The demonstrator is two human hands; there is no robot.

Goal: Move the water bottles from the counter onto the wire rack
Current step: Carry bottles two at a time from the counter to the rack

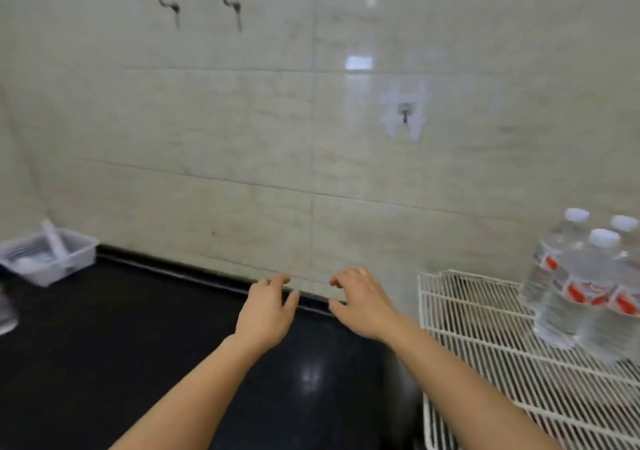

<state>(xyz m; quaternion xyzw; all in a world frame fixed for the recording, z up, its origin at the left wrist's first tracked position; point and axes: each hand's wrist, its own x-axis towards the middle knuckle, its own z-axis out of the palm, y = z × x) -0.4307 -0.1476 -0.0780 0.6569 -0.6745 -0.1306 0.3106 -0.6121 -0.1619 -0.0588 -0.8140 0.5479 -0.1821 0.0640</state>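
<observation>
Red-labelled water bottles (576, 276) stand on wire rack (485, 331), writing unreadable.

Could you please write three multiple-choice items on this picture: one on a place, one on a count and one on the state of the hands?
1. Where do the water bottles stand? A. on the wire rack B. in the plastic bin C. on the black counter
2. How many white caps show? A. one B. three C. five
3. What do the left hand and right hand hold? A. a bottle each B. nothing C. a wall hook
Answers: 1 A, the bottles stand upright on the rack's wires; 2 B, three caps top the cluster; 3 B, both hands hover with fingers loosely curled round nothing.
</observation>
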